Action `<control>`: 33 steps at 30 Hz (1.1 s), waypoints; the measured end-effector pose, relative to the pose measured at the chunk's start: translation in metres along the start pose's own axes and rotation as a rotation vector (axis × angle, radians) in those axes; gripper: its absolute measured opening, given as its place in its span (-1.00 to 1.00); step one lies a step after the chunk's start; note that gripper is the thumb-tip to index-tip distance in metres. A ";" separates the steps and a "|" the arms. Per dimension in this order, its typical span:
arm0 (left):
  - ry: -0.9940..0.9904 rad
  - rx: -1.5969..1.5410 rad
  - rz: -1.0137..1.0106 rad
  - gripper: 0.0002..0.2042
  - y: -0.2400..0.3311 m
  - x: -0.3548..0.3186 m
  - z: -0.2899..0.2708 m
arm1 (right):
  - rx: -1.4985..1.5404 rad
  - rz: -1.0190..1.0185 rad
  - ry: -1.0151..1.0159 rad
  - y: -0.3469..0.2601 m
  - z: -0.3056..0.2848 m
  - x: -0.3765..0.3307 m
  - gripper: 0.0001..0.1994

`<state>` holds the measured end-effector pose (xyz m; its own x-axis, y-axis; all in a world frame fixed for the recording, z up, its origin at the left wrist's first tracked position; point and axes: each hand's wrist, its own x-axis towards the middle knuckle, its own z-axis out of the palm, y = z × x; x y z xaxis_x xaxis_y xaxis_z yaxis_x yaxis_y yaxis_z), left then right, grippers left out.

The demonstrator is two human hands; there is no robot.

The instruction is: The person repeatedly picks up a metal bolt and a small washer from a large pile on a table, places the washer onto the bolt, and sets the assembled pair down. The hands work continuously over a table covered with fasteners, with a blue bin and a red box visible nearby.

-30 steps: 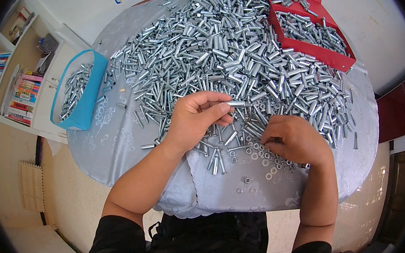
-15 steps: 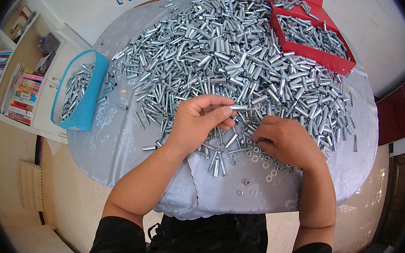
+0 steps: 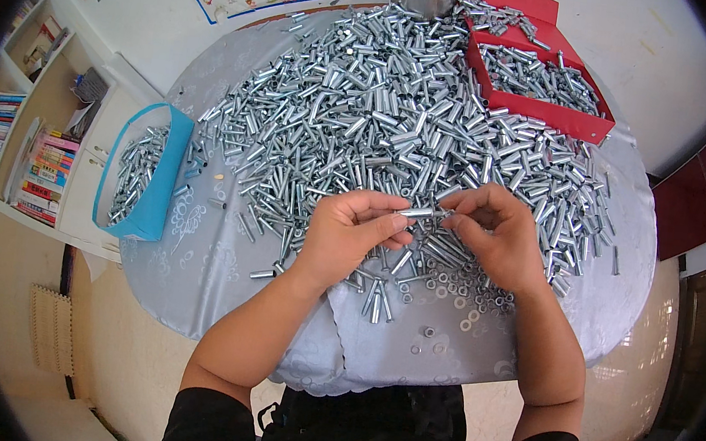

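Metal tube [image 3: 417,213] — a short silver one — lies level between our two hands, just above the near edge of the big heap of tubes [image 3: 396,115] that covers the round table [image 3: 223,268]. Our left hand [image 3: 350,235] pinches one end of it, thumb and fingertips closed narrow around it, the rest of the fingers curled in. Our right hand [image 3: 493,233] meets the other end, fingertips pressed tight together there; whether they hold something small of their own against the tube we cannot tell, since the fingers hide it. Both hands hover over the heap's near edge, close to each other with only the tube between them.

Just on our side of the heap, under the right hand, a scatter of small washers [image 3: 456,292] lies on the grey cloth. Left of the heap, at the table's rim, stands a blue box [image 3: 153,203] with tubes in it — and on the heap's far right side sits a red tray [image 3: 539,111], also filled with tubes.
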<state>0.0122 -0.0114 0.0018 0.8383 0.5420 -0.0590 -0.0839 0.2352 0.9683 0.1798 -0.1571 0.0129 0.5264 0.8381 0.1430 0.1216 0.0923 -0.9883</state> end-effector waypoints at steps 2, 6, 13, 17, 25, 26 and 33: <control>0.001 0.004 -0.002 -0.79 0.001 0.000 0.000 | -0.033 -0.013 -0.043 -0.002 0.001 -0.002 -0.90; 0.002 0.013 0.009 -0.79 0.001 -0.001 0.001 | -0.114 -0.104 -0.082 -0.001 0.001 -0.003 -0.88; -0.032 0.019 0.003 -0.80 -0.002 -0.002 0.001 | -0.095 0.021 -0.073 -0.011 0.006 -0.004 -0.84; -0.045 0.014 -0.018 -0.80 0.001 -0.002 0.001 | -0.111 0.039 -0.064 -0.010 0.007 -0.005 -0.79; 0.041 -0.012 0.032 -0.80 0.001 0.002 -0.002 | -0.639 -0.350 -0.342 -0.001 -0.010 0.001 -0.88; 0.042 -0.017 0.034 -0.80 0.000 0.002 -0.002 | -0.659 -0.343 -0.345 -0.001 -0.007 -0.001 -0.89; 0.049 -0.038 0.033 -0.80 -0.001 0.002 -0.002 | -0.756 -0.350 -0.379 -0.001 -0.004 -0.002 -0.90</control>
<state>0.0129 -0.0088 0.0006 0.8075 0.5885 -0.0403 -0.1318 0.2466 0.9601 0.1822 -0.1616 0.0135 0.0609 0.9613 0.2688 0.8108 0.1095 -0.5749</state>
